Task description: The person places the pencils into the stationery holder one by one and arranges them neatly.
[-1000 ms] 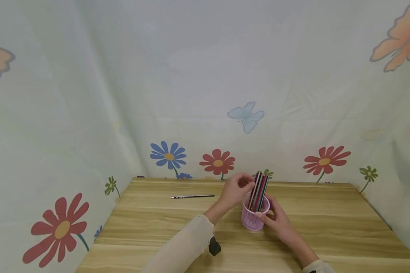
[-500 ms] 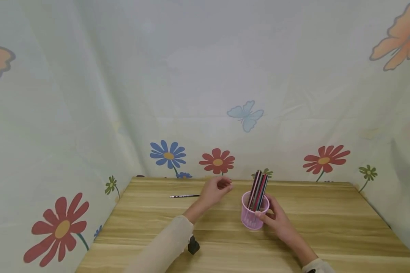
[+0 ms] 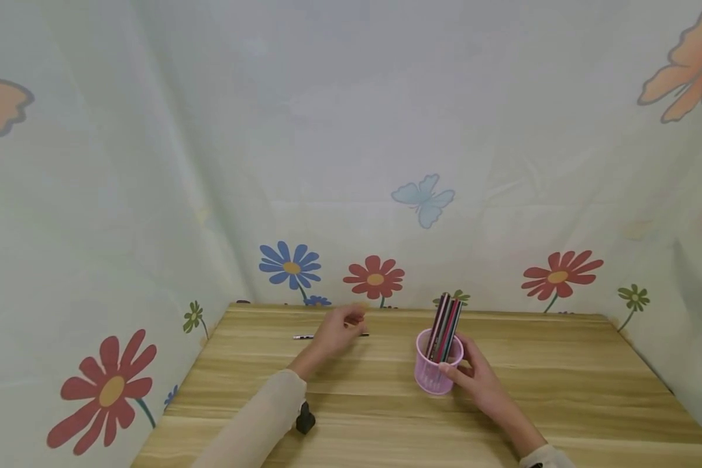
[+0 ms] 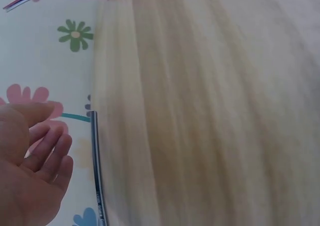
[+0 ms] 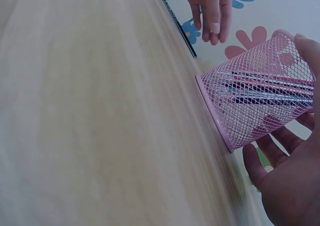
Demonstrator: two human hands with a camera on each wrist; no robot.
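Note:
A pink mesh pen cup (image 3: 435, 379) stands on the table, with several pencils (image 3: 444, 325) leaning in it. My right hand (image 3: 484, 385) grips the cup's right side, thumb near the rim; the right wrist view shows its fingers spread around the mesh (image 5: 265, 85). To the left, a single dark pencil (image 4: 97, 171) lies flat on the table. My left hand (image 3: 335, 330) hovers over this pencil, hiding its middle in the head view. Its fingers are loosely bent and hold nothing, as the left wrist view (image 4: 37, 161) of the hand shows.
The wood-grain table (image 3: 374, 416) ends at a pale curtain (image 3: 327, 130) printed with flowers and butterflies, which rises behind it and along both sides. A small black device (image 3: 305, 419) sits at the left wrist.
My left hand has moved left, away from the pencils in the cup to above the pencil on the table. The right hand stays on the cup.

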